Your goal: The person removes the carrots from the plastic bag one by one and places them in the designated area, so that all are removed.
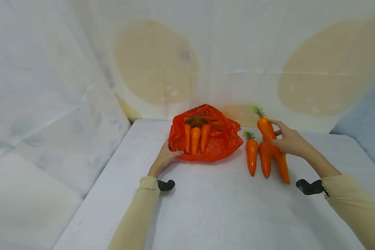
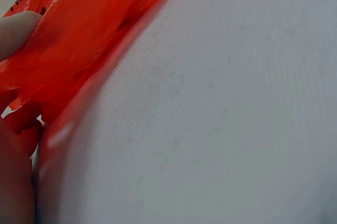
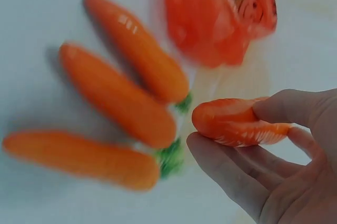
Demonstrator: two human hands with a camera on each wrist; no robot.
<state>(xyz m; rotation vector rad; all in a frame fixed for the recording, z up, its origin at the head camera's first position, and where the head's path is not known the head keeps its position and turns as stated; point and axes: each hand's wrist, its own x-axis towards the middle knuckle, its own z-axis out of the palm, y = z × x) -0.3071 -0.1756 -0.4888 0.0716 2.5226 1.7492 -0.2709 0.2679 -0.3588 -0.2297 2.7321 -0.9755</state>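
A red plastic bag (image 1: 220, 147) with black print lies on the white table, its mouth facing me and three carrots (image 1: 195, 139) inside. My left hand (image 1: 165, 156) grips the bag at its near left edge; the left wrist view catches the thumb (image 2: 18, 31) over the plastic and fingers curled beneath. Between thumb and fingers, my right hand (image 1: 289, 140) holds a carrot (image 3: 231, 121) with its leafy top pointing away. Below that hand, three more carrots lie side by side on the table: left (image 1: 252, 158), middle (image 1: 265, 159) and right (image 1: 283, 169).
The white table (image 1: 206, 208) extends toward me in front of the bag. Behind it hangs a pale cloth (image 1: 237, 52) with large tan circles, and another cloth (image 1: 43, 114) drapes along the left side. A black band (image 1: 310, 187) sits on the right wrist.
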